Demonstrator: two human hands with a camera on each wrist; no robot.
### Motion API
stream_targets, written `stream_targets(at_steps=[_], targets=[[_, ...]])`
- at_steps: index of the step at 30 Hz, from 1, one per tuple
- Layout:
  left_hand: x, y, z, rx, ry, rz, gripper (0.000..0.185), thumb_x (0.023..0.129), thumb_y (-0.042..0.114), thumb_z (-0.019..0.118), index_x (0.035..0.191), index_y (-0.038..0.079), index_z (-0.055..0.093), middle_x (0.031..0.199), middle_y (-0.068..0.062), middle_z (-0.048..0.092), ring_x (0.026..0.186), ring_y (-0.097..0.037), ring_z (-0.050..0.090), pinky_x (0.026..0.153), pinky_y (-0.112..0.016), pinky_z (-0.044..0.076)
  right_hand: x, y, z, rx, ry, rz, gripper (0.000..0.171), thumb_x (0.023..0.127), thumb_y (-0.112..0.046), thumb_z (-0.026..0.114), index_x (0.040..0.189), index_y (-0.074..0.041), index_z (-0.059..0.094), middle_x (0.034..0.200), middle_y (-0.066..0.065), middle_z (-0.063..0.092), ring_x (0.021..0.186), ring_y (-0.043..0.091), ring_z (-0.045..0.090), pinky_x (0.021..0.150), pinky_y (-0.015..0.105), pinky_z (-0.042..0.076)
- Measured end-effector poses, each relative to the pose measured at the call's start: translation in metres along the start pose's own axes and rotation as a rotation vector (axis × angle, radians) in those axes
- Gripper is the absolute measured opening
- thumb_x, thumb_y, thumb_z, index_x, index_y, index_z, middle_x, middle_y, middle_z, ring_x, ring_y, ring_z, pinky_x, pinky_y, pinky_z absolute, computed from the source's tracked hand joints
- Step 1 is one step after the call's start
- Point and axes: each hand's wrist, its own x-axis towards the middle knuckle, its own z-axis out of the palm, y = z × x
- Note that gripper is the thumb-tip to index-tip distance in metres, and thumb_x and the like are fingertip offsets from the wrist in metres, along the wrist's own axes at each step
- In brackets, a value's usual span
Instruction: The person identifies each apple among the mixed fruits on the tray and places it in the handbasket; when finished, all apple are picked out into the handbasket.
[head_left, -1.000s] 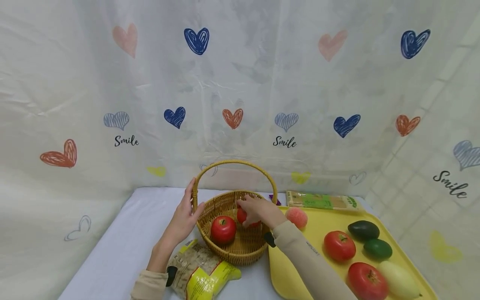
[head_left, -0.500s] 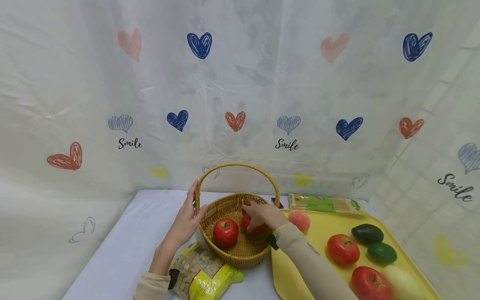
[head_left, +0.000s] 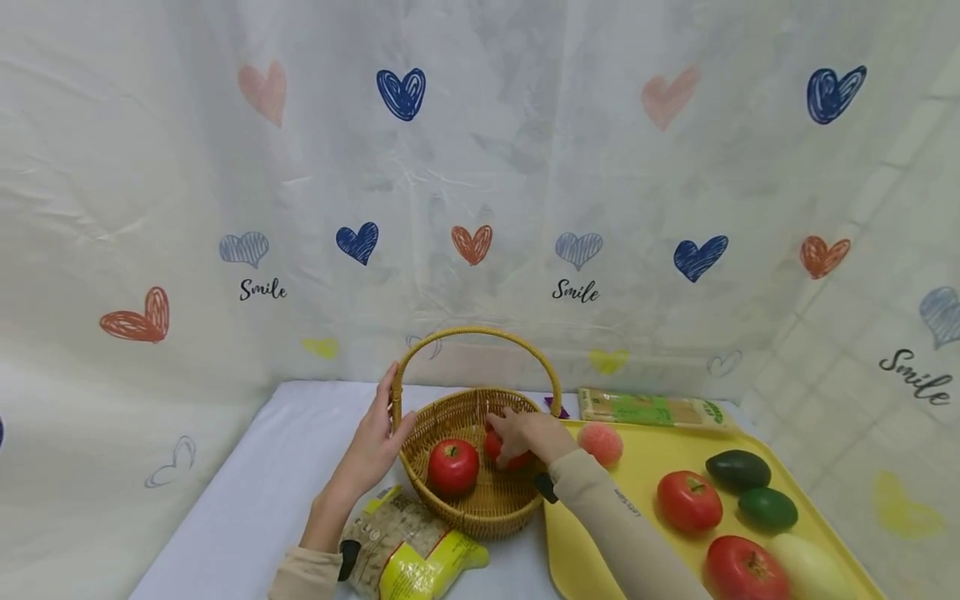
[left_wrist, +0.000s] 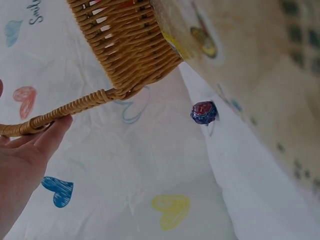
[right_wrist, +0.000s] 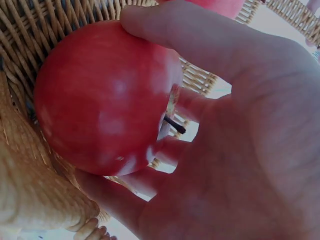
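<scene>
A wicker basket (head_left: 487, 525) with a tall arched handle stands mid-table. My left hand (head_left: 375, 437) holds it at the left foot of the handle, fingers along the outside and thumb towards the rim. In the left wrist view, fingertips of the left hand (left_wrist: 30, 155) touch the handle from behind. Inside the basket, on the right, my right hand (head_left: 528, 433) grips a red apple (right_wrist: 100, 100). The thumb lies on one side of it and the fingers pass round the other, with the dark stem facing the palm. Another red apple (head_left: 453, 468) rests in the basket to the left.
Right of the basket lies a yellow tray (head_left: 637, 454) bearing a pink peach (head_left: 600, 443), red fruits (head_left: 690, 502), dark green avocado-like fruits (head_left: 738, 469) and a pale fruit (head_left: 810, 567). A flat packet (head_left: 652, 408) lies behind. A plastic bag (head_left: 405, 542) lies in front.
The head view has shifted slightly, so everything sits a little lower and further right. The right hand and its apple have moved slightly rightward within the basket. The left hand stays at the handle.
</scene>
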Motion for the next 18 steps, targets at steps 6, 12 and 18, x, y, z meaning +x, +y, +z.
stream_targets(at_steps=[6, 12, 18], targets=[[0.0002, 0.0003, 0.0006, 0.0, 0.004, 0.008, 0.079, 0.107, 0.039, 0.053, 0.167, 0.028, 0.002, 0.173, -0.013, 0.012, 0.156, -0.042, 0.024, 0.114, -0.066, 0.039, -0.0006, 0.0012, 0.0023, 0.003, -0.012, -0.001, 0.082, 0.087, -0.04, 0.08, 0.158, -0.029, 0.039, 0.164, 0.007, 0.036, 0.139, 0.034, 0.051, 0.108, 0.056, 0.048], [0.0005, 0.0015, -0.0002, 0.003, 0.004, 0.014, 0.08, 0.107, 0.039, 0.053, 0.167, 0.029, 0.002, 0.173, -0.014, 0.013, 0.156, -0.042, 0.025, 0.114, -0.066, 0.039, 0.0008, 0.002, 0.0016, 0.017, -0.029, -0.024, 0.084, 0.086, -0.039, 0.081, 0.158, -0.029, 0.039, 0.164, 0.009, 0.036, 0.139, 0.034, 0.051, 0.11, 0.055, 0.047], [-0.0003, 0.0012, -0.0008, 0.005, 0.0, 0.009, 0.08, 0.107, 0.04, 0.053, 0.167, 0.03, 0.001, 0.173, -0.014, 0.013, 0.156, -0.042, 0.025, 0.114, -0.066, 0.04, 0.0022, 0.0011, 0.0029, -0.001, -0.017, -0.029, 0.084, 0.086, -0.038, 0.081, 0.158, -0.027, 0.04, 0.164, 0.009, 0.038, 0.144, 0.034, 0.046, 0.112, 0.057, 0.045]])
